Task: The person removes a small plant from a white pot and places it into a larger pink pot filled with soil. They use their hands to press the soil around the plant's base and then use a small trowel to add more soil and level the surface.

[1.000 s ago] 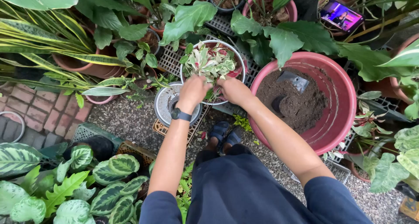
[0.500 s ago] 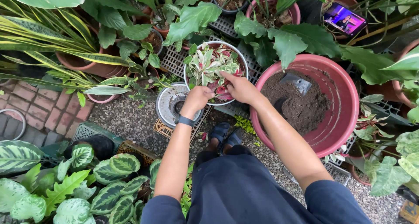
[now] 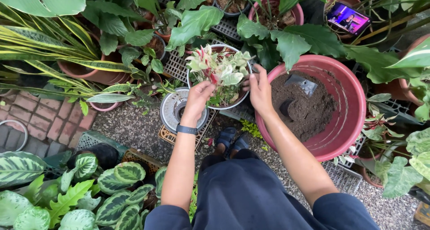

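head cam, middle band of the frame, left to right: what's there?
Red brick paving → small pink pot → empty round grey pot → left hand → white pot of pink-and-cream variegated plant → right hand → large red plastic tub of dark soil.

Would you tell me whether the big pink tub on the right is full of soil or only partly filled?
Partly filled. The pink tub holds dark soil low on its floor, with bare inner wall above it.
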